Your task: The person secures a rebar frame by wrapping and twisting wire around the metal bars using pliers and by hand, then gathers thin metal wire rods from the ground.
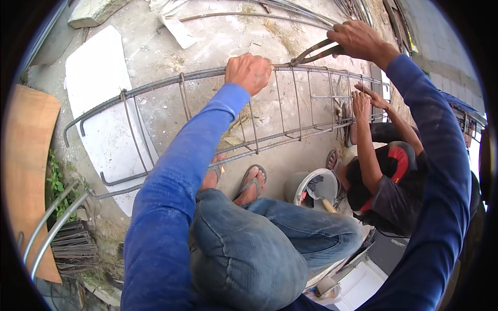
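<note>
A long cage of steel rebar, with thin square stirrups spaced along it, stretches across the view in front of my knees. My left hand is closed around its upper bar. In my right hand are the handles of a pair of pincers. The jaws of the pincers meet the upper bar at a stirrup, just right of my left hand; the wire there is too small to make out. Further right, a co-worker's hands are at the cage's far end.
A bucket holding tools and dark cloth stands between me and the crouching co-worker. White sheet lies under the cage's left end. Plywood, bent metal tubes and a bundle of thin rods are at left.
</note>
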Demonstrator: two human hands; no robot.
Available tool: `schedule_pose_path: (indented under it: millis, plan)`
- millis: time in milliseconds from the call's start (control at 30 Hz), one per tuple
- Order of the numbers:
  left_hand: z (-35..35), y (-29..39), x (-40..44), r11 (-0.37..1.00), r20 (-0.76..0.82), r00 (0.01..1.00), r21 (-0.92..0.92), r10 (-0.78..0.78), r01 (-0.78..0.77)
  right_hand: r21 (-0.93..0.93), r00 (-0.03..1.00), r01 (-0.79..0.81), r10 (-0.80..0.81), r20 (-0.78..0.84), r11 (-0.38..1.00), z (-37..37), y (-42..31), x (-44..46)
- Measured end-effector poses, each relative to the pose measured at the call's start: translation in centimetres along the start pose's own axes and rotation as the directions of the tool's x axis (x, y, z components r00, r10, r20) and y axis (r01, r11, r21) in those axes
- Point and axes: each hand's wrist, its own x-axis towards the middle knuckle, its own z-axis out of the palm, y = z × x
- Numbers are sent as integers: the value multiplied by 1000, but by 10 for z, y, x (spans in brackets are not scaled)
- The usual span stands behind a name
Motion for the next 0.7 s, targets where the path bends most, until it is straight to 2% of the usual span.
schedule_pose_path:
  millis: [33, 67, 100, 133, 200, 233, 267, 333, 367, 400, 467, 500, 567, 667, 700]
  plan:
    - [2, -1, 1, 1000, -16, 1000, 17, 10, -10, 144, 984, -44, 18, 176, 989, -14, 2, 11]
    - [4, -1, 2, 999, -29, 999, 33, 26, -25, 160, 971, -59, 20, 236, 985, -24, 3, 14]
    - [4, 1, 1, 1000, -8, 1000, 22, 19, -19, 248, 840, -321, 153, 521, 914, -40, -3, 20]
    - [2, 2, 0, 1000, 6, 1000, 11, 8, -8, 242, 613, -569, 209, 762, 786, -53, -7, 26]
    - [-2, 3, 0, 1000, 35, 999, -5, -13, 13, 382, 417, -790, -36, 908, 480, -27, 8, 13]
    - [-2, 3, 1, 1000, 49, 998, -11, -24, 25, 405, 390, -830, -120, 913, 383, -22, 5, 7]
    - [-2, 2, 3, 999, 63, 997, -16, -35, 36, 388, 402, -856, -30, 915, 343, -18, 2, -2]
    - [-3, 1, 2, 1000, 39, 999, -3, -13, 13, 393, 522, -691, 43, 852, 607, -17, -5, -8]
    - [-3, 3, 1, 1000, 29, 1000, 1, 0, 0, 367, 658, -523, 91, 747, 769, -9, -12, -9]
    - [3, 2, 0, 1000, -1, 1000, -4, 22, -22, 397, 927, -287, 148, 345, 872, 20, -16, -25]
    - [14, -6, 3, 998, -78, 995, 0, 66, -66, 119, 964, -196, 170, 203, 973, -15, -41, -26]
    - [7, -4, 2, 999, -53, 997, 1, 51, -51, 46, 992, -110, 106, 74, 993, -12, -37, -27]
    - [-4, 3, 0, 1000, 1, 1000, 2, 19, -19, -128, 984, 37, -58, -166, 991, -2, -30, -33]
    - [-3, 4, 3, 1000, 56, 998, 15, -23, 22, -182, 979, 51, -86, -186, 982, -6, -28, -33]
    - [-1, 3, 3, 1000, 27, 1000, 3, -3, 3, -198, 968, 56, -102, -230, 979, -6, -28, -31]
